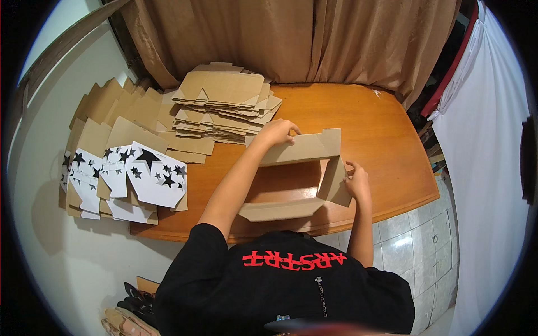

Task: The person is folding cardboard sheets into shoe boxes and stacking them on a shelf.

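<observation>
A brown cardboard box (311,147) stands unfolded in front of me as a four-sided frame, and the tabletop shows through its open middle. My left hand (278,133) is closed over the upper edge of its far wall, toward the left end. At the right end panel my right hand (358,182) grips the edge, thumb and fingers bent around it. A flap sticks up at the far right corner, and the near wall's flap leans outward. My left forearm hides the box's left end.
The orange-brown wooden table (381,137) carries a tall stack of flat cardboard blanks (221,87) at the back left. More blanks, along with white star-printed pieces (159,176), lie at the left. A brown curtain (252,39) hangs behind, a white cloth (482,140) at the right.
</observation>
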Available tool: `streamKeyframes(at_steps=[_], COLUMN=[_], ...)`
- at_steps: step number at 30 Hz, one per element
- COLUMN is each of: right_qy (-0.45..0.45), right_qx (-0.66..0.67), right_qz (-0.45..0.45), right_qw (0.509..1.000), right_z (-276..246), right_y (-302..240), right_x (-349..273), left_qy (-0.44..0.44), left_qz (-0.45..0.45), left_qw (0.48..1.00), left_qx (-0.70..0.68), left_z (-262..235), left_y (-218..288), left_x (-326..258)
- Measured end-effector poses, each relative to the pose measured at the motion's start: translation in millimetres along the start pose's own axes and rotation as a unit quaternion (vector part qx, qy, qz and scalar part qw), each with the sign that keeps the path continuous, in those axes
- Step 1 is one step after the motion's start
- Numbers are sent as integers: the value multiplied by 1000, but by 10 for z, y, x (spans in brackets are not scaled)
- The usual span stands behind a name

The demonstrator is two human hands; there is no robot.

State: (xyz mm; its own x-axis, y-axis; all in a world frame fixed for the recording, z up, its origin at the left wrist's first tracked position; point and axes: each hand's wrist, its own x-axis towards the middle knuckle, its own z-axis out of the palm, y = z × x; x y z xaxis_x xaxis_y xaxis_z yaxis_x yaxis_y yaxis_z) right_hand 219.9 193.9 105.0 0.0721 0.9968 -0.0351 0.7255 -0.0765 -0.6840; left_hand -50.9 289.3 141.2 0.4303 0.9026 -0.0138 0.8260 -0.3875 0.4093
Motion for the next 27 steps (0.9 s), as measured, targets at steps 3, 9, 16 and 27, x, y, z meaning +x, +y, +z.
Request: streamKeyframes(at_steps=[3,9,16,27], right_qy=[-30,18,66,95], right_qx=[5,-182,-345,14], right_qz=[9,61,24,-104], right_qw=[999,981,936,990], right_z=[-34,233,549,970], right_y=[112,174,-35,512], right_x=[81,215,160,526], left_qy=[23,155,257,138], left_qz=[-25,-22,0,-80], left_qw=[999,985,961,983], left_qx=[26,78,105,92], left_z=[228,843,859,810], left_y=[-91,-260,-107,43], left_x=[116,66,-229,-1282])
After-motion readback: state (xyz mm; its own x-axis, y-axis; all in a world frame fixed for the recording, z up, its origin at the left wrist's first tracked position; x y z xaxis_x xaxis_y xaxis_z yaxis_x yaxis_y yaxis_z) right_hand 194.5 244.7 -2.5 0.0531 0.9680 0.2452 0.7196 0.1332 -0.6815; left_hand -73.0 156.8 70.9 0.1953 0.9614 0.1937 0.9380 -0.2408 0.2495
